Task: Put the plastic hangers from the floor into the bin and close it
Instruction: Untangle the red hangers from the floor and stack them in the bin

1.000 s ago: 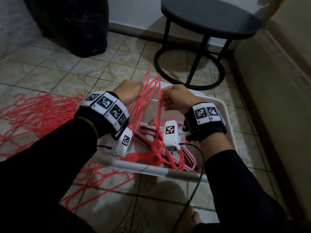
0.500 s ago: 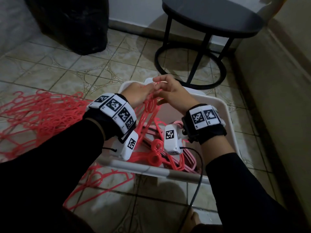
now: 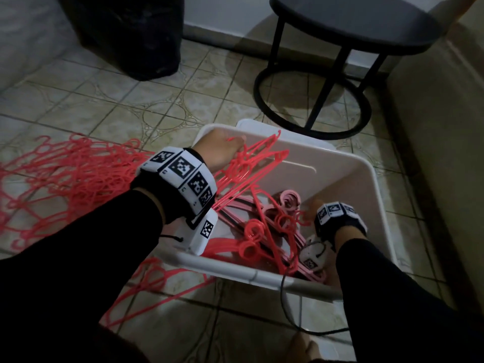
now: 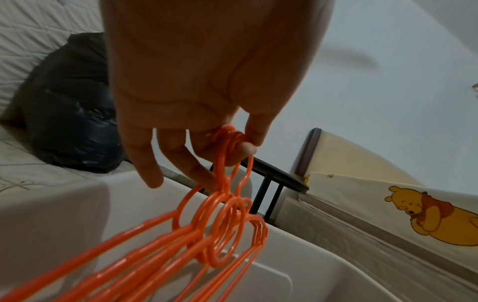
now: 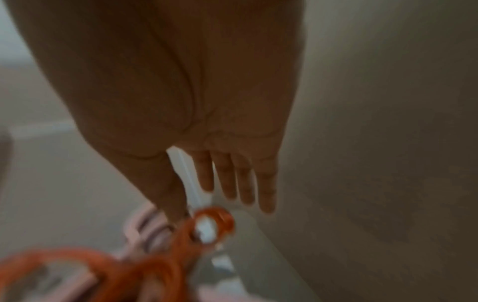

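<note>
The bunch of thin red plastic hangers lies slanted across the open white plastic bin, long axis running from the left rim up toward the far wall, hook loops uppermost at the left hand. That hand pinches the loops between thumb and forefinger, the other fingers hanging straight, which only the left wrist view makes plain (from the head camera just the back of the hand shows). The right hand is low inside the bin near its right wall, just beside the red hooks and the pale pink hangers on the bottom. The blurred right wrist view shows its fingers straight and together, thumb reaching to an orange-red loop; whether it touches I cannot tell. More red hangers sprawl over the tiled floor left of the bin.
</note>
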`<state>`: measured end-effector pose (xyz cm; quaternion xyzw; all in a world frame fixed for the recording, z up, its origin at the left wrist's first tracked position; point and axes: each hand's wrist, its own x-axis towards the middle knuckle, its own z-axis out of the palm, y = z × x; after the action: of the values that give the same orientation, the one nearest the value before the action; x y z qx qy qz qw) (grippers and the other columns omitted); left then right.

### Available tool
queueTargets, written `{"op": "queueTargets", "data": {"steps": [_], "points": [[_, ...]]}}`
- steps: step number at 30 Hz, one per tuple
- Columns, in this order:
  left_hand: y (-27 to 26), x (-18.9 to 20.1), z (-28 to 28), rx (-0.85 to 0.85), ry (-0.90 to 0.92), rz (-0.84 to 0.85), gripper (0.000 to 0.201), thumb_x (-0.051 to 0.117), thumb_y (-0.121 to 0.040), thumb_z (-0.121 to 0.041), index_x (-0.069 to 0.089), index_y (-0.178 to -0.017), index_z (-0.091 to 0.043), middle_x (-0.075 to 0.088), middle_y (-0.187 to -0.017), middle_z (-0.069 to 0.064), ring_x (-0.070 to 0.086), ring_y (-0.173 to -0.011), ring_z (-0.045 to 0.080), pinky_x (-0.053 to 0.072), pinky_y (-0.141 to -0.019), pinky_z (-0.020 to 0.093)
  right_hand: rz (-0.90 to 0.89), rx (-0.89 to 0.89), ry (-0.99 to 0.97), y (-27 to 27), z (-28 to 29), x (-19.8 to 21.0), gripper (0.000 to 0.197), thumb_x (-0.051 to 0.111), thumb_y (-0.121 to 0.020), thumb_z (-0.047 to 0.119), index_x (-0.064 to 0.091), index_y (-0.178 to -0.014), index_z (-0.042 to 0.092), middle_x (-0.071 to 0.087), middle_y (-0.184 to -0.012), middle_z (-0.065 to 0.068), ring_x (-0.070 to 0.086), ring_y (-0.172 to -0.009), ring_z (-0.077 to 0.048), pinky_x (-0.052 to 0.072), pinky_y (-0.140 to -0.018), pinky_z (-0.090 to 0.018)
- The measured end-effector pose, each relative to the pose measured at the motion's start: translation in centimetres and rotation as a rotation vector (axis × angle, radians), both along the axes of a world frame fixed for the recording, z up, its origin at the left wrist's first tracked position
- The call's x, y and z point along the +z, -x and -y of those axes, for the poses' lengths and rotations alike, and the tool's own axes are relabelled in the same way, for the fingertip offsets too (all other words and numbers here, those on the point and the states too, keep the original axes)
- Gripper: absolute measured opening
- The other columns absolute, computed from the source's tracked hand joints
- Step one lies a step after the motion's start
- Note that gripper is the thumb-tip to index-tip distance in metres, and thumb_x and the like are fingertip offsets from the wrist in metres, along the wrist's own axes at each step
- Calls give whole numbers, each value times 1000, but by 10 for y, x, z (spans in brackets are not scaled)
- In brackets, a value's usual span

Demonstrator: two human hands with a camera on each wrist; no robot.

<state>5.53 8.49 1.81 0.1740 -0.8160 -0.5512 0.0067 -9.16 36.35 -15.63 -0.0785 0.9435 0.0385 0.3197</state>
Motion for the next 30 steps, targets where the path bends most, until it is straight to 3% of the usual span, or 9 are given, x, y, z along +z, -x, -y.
{"op": "queueTargets", "data": {"steps": [5, 10, 12, 16, 18, 22, 24, 27, 30], "points": [[1, 1, -1, -18, 21, -14, 40, 45, -99, -24, 57, -62, -15, 52, -58, 0, 49, -61, 17, 41, -73, 30, -10, 140, 15, -72, 29, 60, 49, 55, -90, 37, 44, -138, 32, 49, -138, 5, 52, -123, -22, 44, -101, -33], [5, -6, 10, -3, 93, 6, 42, 42, -100, -27, 55, -62, -17, 55, -62, 0, 52, -64, 19, 45, -79, 34, -174, -144, 197, -71, 20, 50, 52, 61, -70, 43, 58, -119, 26, 62, -120, -2, 64, -101, -29, 54, -73, -27], [6, -6, 13, 1, 144, 19, 42, 38, -101, -26, 53, -63, -18, 55, -65, 0, 52, -66, 18, 42, -78, 33, -178, -147, 248, -58, 21, 55, 38, 61, -81, 39, 67, -109, 15, 67, -110, -9, 66, -97, -29, 49, -63, -17], [5, 1, 13, 28, 243, 1, 46, 33, -101, -28, 49, -60, -15, 53, -66, 7, 48, -63, 24, 39, -69, 34, -316, -148, 358, -15, 13, 85, 27, 64, -76, 37, 72, -97, 22, 72, -101, -8, 67, -94, -30, 53, -84, -34], [4, 4, 15, 51, 265, 4, 49, 32, -101, -31, 46, -58, -13, 50, -62, 7, 45, -60, 26, 39, -68, 36, -404, -148, 471, -7, 6, 111, 17, 57, -74, 33, 68, -86, 29, 72, -84, -4, 69, -73, -28, 58, -74, -44], [3, 9, 19, 76, 224, -14, 47, 36, -99, -32, 46, -57, -15, 48, -59, 4, 44, -57, 22, 41, -72, 35, -388, 1, 599, -33, 29, 189, 27, 48, -91, -3, 70, -88, 11, 66, -76, -11, 65, -63, -27, 57, -64, -37], [2, 13, 20, 69, 212, -16, 44, 42, -95, -35, 49, -56, -16, 51, -59, 3, 46, -60, 21, 42, -75, 35, -391, 160, 537, -43, 38, 209, 24, 51, -90, -1, 70, -93, 13, 64, -75, -3, 65, -66, -21, 51, -57, -26], [-1, 22, 21, 57, 129, -30, 38, 47, -77, -43, 59, -53, -16, 55, -57, 1, 52, -66, 21, 48, -85, 41, -421, 370, 416, -59, 53, 223, 19, 57, -89, 8, 72, -99, 16, 67, -88, -5, 64, -85, -23, 42, -70, -23], [-3, 29, 15, 26, 119, -29, 38, 49, -91, -34, 59, -58, -18, 53, -56, -2, 51, -57, 12, 43, -72, 33, -479, 534, 482, -77, 69, 229, 17, 59, -90, 17, 72, -101, 18, 69, -102, -5, 62, -97, -25, 40, -77, -27]]}}
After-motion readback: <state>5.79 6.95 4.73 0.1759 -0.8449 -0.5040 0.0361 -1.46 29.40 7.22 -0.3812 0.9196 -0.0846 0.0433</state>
